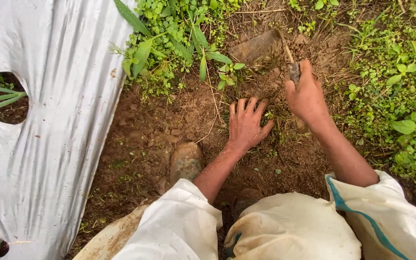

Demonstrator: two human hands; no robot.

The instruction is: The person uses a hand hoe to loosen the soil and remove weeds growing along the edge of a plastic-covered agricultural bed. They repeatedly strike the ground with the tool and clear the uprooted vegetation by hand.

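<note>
left hand (245, 126) fingers spread, pressed flat on small green weeds (268, 115) in brown soil | right hand (305, 94) clenched around muddy short-handled hoe (266, 48), blade in dirt ahead | judgement: pin weeds low, cut shallow, clear of fingers

Left hand (245, 126) flat on the bare brown soil strip (160, 130), fingers spread over low grass. Right hand (305, 96) just right of it, closed around the handle of a mud-caked metal hoe (261, 48), blade ahead in the soil. White plastic mulch sheet (58, 120) lies far left; leafy green weeds (169, 43) ahead and right. Muddy boot toe (186, 161) behind the left hand.
</note>
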